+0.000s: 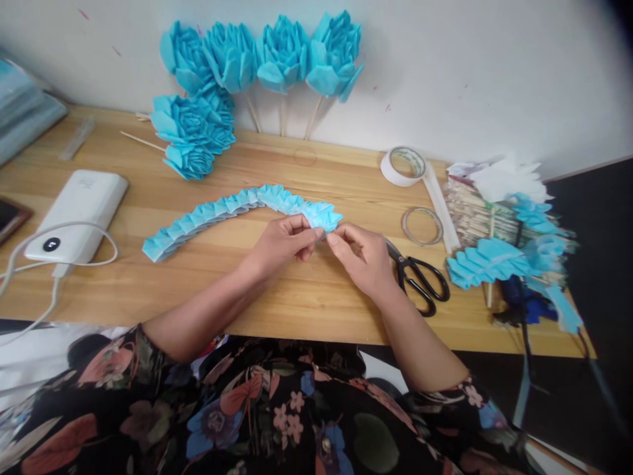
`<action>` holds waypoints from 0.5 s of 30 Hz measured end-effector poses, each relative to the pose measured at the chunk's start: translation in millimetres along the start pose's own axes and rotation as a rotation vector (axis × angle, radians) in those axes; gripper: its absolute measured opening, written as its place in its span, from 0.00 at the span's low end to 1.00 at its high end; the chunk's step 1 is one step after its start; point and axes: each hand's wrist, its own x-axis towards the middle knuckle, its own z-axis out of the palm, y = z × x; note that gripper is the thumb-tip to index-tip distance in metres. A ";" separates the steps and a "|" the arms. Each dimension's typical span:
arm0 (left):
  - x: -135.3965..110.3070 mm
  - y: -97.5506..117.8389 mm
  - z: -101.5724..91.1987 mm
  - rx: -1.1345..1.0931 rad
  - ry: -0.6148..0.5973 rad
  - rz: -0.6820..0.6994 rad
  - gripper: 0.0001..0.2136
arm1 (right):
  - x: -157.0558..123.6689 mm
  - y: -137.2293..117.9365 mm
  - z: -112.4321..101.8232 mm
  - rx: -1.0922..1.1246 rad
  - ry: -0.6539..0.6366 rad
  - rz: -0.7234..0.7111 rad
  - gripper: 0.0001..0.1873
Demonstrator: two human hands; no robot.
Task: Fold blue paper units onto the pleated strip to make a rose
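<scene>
A long strip of pleated light-blue paper (pixel 222 211) curves across the wooden table (pixel 306 310). My left hand (pixel 281 241) and my right hand (pixel 363 254) meet at its right end, both with fingers pinched on the folded paper there. The rest of the strip lies flat and trails away to the left. Black-handled scissors (pixel 420 277) lie just right of my right hand.
Finished blue paper flowers on sticks (pixel 281 56) lean on the wall, more (pixel 192 135) lie on the table. Tape rolls (pixel 403 165), (pixel 422 225) sit at right, beside a pile of paper and sticks (pixel 504 231). A white power bank (pixel 79 211) with cable lies left.
</scene>
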 end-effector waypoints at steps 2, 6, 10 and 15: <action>-0.2 -0.1 0.4 0.016 -0.010 -0.004 0.14 | 0.4 0.5 0.8 -0.013 0.002 -0.005 0.17; -0.2 0.4 0.4 0.019 -0.009 -0.011 0.15 | 0.7 0.3 0.5 -0.045 0.001 -0.005 0.17; -0.3 2.4 1.0 0.009 0.000 -0.008 0.15 | 0.5 0.2 -0.5 -0.042 -0.026 0.004 0.16; -0.7 2.8 1.0 -0.001 -0.004 -0.012 0.14 | -0.3 1.2 -1.8 -0.058 -0.041 0.003 0.16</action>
